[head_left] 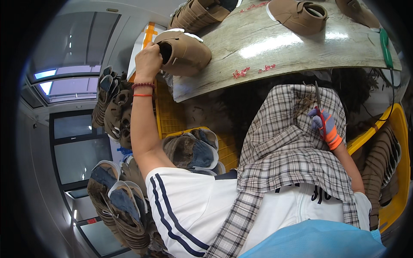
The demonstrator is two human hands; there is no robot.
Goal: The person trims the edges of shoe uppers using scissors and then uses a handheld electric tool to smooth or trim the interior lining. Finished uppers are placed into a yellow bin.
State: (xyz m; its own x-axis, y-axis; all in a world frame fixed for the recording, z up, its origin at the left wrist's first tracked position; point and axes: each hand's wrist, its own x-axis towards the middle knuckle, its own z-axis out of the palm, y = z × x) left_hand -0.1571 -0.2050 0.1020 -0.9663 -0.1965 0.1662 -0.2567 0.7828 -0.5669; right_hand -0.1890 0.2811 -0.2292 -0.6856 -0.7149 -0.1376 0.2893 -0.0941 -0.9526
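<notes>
Around eleven o'clock, your left hand (148, 62) grips a shoe (189, 55); at three, your right hand (328, 124) clasps scissors (318, 98).

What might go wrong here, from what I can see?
The scissors in the gloved right hand are over the plaid apron, so the blades might snag the cloth. The brown shoe upper in the left hand is at the table's left edge and could drop if the grip loosens.
</notes>
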